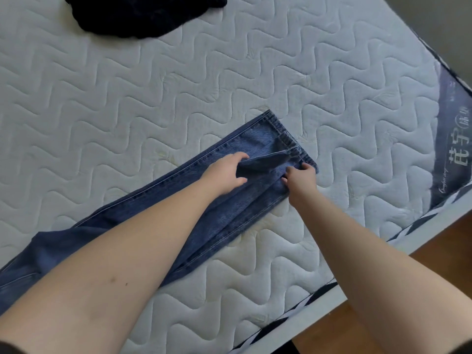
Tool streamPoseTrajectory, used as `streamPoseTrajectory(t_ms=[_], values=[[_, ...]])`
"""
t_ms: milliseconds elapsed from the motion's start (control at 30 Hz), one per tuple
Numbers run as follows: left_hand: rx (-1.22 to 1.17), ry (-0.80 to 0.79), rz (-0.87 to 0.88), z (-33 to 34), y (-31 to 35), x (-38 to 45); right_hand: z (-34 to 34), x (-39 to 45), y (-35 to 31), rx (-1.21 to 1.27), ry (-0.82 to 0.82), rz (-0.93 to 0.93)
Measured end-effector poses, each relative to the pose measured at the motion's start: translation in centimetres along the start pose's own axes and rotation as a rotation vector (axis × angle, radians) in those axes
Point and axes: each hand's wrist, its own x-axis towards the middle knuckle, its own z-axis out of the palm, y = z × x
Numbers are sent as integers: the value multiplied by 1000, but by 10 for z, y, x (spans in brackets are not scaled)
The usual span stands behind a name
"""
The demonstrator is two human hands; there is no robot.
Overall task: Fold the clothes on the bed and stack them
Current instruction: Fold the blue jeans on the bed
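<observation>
Gripping jeans [229, 213] waist w/ both hands: L [224, 175], R [300, 178].

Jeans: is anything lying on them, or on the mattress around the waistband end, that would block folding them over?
Nothing visible does. Only the left hand and right hand rest on the jeans near the waistband. The dark garment lies apart at the mattress's far side.
</observation>
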Motion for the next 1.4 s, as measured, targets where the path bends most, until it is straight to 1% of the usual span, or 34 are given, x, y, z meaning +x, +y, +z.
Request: streamPoseTrajectory(t_ms=[67,133,167,233,300,367,433,500,600,700,800,900,967,1033,1067,1133,1267,1333,1400], values=[[-4,45,-7,6,15,9,3,9,-9,-1,6,1],[30,116,-32,10,28,16,1,13,-16,-88,-17,-35],[43,154,-28,9,32,19,-1,14,-19,-147,-26,-81],[44,236,4,-1,36,26,-10,12,-22,-217,22,-197],[11,306,-1,-23,33,38,-26,7,-21,-205,96,-315],[-7,345,-37,-46,27,53,-45,3,-14,-152,142,-374],[50,311,-38,-61,23,72,-59,2,-6,-96,135,-345],[93,257,-60,-62,25,90,-66,8,-1,-109,75,-279],[-8,193,-153,-49,25,110,-69,17,-3,-130,-3,-139],[-22,74,-182,-38,22,116,-69,18,-7,-187,-78,-121],[11,109,-162,-39,18,119,-65,17,-8,-238,-149,-127],[-28,192,-130,-47,18,123,-66,21,-11,-254,-75,-184],[-67,208,-107,-51,18,124,-66,22,-12,-233,-36,-203],[-38,147,-137,-53,12,121,-66,21,-9,-203,-46,-173],[28,80,-174,-56,6,117,-66,18,-7,-186,-57,-152],[157,-94,-237,-67,-10,105,-67,13,-2,-167,-77,-143],[229,-452,-285,-88,-55,71,-59,-8,10,-262,-141,-146],[366,-587,-330,-90,-74,51,-44,-23,22,-334,-223,-98],[485,-661,-350,-86,-89,30,-27,-38,38,-393,-353,-10]])
